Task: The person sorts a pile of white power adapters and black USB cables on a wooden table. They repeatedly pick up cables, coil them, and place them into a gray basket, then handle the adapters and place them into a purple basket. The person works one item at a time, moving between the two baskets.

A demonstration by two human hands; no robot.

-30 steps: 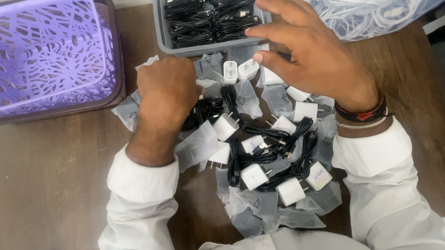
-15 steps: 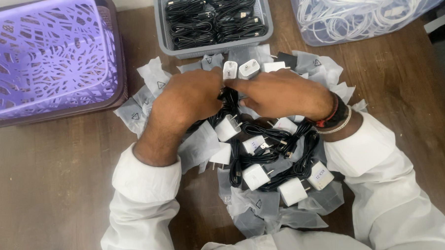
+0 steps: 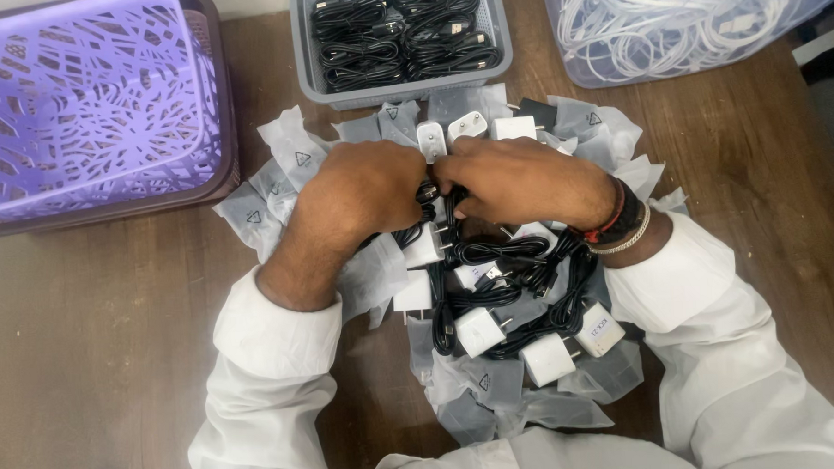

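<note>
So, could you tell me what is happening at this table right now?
A person in white sleeves has both hands in a pile of white plug adapters, coiled black cables and small clear bags on a wooden table. The left hand and right hand meet over the middle of the pile, closed around a black cable between them. Beyond the pile stand a grey tray of coiled black cables, a purple basket on the left and a clear tub of white cables on the right.

Left hand point(image 3: 365, 197) and right hand point(image 3: 517, 180) meet knuckle to knuckle, fingers curled downward, wrists bent inward.
</note>
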